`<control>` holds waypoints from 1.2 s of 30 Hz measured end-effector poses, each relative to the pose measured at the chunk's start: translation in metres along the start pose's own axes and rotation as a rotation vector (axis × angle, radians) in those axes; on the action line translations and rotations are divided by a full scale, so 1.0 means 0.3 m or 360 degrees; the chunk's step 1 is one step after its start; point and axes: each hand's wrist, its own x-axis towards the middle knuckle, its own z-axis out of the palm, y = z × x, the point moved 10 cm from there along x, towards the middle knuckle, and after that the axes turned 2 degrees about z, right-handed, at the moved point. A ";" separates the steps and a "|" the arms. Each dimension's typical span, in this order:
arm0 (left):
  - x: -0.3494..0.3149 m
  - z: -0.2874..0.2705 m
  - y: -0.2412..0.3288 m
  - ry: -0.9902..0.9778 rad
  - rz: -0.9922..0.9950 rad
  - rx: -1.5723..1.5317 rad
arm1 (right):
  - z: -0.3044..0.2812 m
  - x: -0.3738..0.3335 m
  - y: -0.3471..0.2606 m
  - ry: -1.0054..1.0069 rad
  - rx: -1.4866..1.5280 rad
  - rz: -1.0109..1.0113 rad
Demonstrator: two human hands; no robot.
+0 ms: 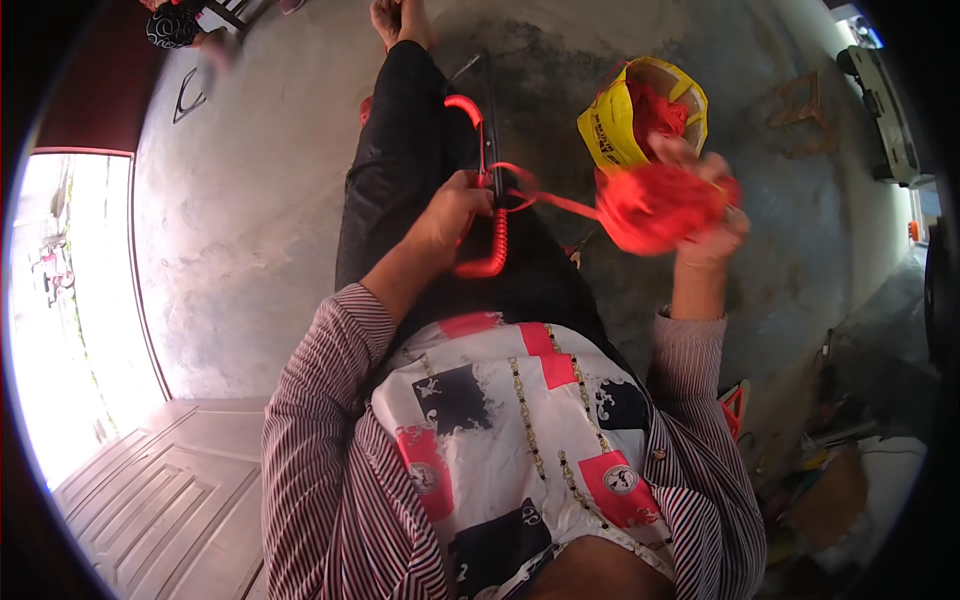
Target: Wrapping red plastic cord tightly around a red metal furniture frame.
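Note:
My left hand [452,215], fingers closed, pinches a curved frame wrapped in red strip [499,243] above my lap. Its upper end curls over near a dark upright bar [489,120] between my legs. A taut red strand [570,207] runs from the frame to a red bundle of strip or yarn [655,210]. My right hand [725,222] is closed around that bundle at the right, smeared by motion. Just behind the bundle stands an open yellow bag [612,125] with more red material [660,110] inside.
A wooden stool or frame [803,115] stands on the concrete floor [240,230] at the far right. A bright doorway [80,300] opens at the left, beside a metal door panel [180,500]. Assorted items [835,495] lie at the lower right. A patterned dark item [173,25] shows at the top left.

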 end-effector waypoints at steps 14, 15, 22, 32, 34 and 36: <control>-0.027 0.029 -0.027 0.0016 0.0084 -0.0140 | 0.142 -0.057 0.496 0.0364 -0.0817 0.1138; -0.025 0.031 -0.029 0.0005 0.0078 -0.0170 | 0.161 -0.037 0.462 0.0358 -0.0765 0.0990; 0.010 0.031 -0.055 0.0009 -0.0037 -0.0141 | 0.362 -0.024 0.376 0.0085 -0.0527 0.0996; -0.163 0.092 0.274 0.0108 0.0985 0.0270 | 0.380 0.093 0.084 -0.0218 -0.0116 0.0389; -0.152 -0.042 0.301 0.0452 0.0962 0.0140 | 0.359 0.138 0.127 -0.0573 -0.1632 0.0063; -0.124 -0.125 0.193 0.0565 0.0526 0.0075 | 0.193 0.081 0.313 -0.0420 -0.2435 0.0811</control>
